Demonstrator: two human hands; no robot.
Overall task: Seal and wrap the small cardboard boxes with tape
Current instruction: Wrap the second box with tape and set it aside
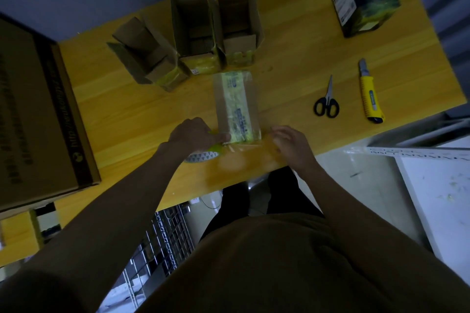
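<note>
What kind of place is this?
Probably a small packing or shipping workspace: open cardboard boxes on a wooden table, a tape roll, and scissors beside a utility knife.

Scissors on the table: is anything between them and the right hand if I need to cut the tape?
Nothing visible. The scissors lie on bare table beyond the right hand; the taped box sits further left, the utility knife further right.

The table [292, 40] is smooth yellow wood with visible grain and a faint sheen. The closed box [237, 104] and three open boxes [193, 33] are matt brown cardboard, banded with glossy, printed yellow-green tape [235, 107]. The scissors [326, 99] have bare metal blades and black plastic handles; the utility knife [370, 94] has a yellow plastic body.
</note>
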